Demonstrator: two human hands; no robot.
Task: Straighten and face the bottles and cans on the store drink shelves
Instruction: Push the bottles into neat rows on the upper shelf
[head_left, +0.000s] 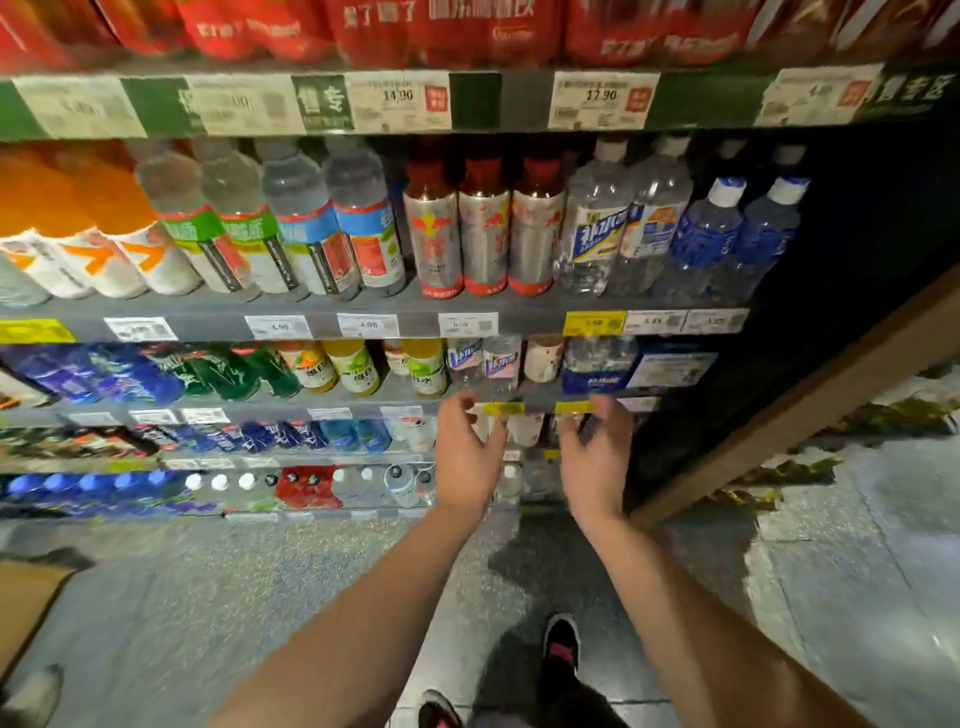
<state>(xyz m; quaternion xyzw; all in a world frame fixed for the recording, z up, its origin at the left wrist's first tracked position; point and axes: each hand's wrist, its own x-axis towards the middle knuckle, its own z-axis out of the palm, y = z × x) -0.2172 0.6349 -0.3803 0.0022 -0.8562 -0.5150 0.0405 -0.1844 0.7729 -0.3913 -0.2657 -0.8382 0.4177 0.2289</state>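
Bare and loosely spread, the left hand (467, 457) and right hand (592, 462) are held empty before the pale bottles (524, 428) on a low shelf (332, 414), apparently for squaring them. Higher, the silver-red bottles (483, 234) are seen faced forward.

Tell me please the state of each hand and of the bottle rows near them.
left hand: open, reaching, holds nothing
right hand: open, reaching, holds nothing
silver-red bottles: upright, labels forward
pale bottles: upright, partly hidden by the hands
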